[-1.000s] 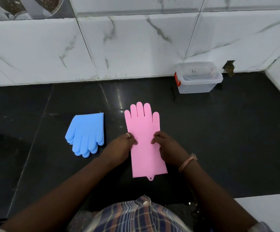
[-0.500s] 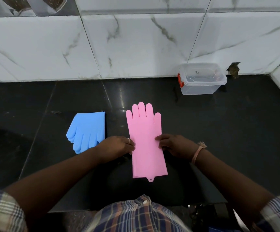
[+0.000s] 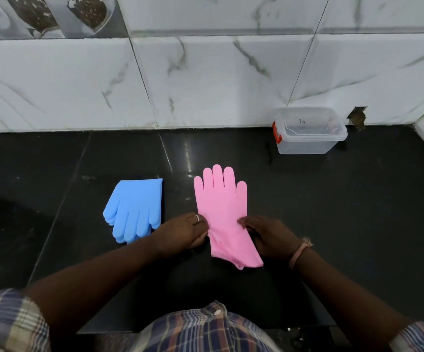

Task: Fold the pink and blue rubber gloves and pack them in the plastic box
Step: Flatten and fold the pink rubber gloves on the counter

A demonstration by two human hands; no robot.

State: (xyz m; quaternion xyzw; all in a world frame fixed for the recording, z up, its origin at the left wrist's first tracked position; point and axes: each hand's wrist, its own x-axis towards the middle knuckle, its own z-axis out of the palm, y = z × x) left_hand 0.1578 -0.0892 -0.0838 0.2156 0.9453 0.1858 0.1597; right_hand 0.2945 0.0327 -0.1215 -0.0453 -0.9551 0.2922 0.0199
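Observation:
A pink rubber glove [image 3: 221, 204] lies on the black counter with its fingers pointing away from me. Its cuff end is lifted and skewed to the right. My left hand [image 3: 185, 231] pinches the glove's left edge at mid-length. My right hand [image 3: 266, 235] grips the right edge at the same height. A blue rubber glove [image 3: 136, 208] lies folded to the left, fingers pointing toward me, touched by neither hand. The clear plastic box [image 3: 308, 130] with a red latch and its lid on stands at the back right against the wall.
The black counter [image 3: 358, 212] runs up to a white marble-tiled wall [image 3: 205, 80]. A white surface rises at the far right edge. A hole in the wall sits just right of the box. My checked shirt fills the bottom of the view.
Both hands have closed on the pink glove's side edges. The cuff end, flat and straight before, has lifted off the counter and swung to the right.

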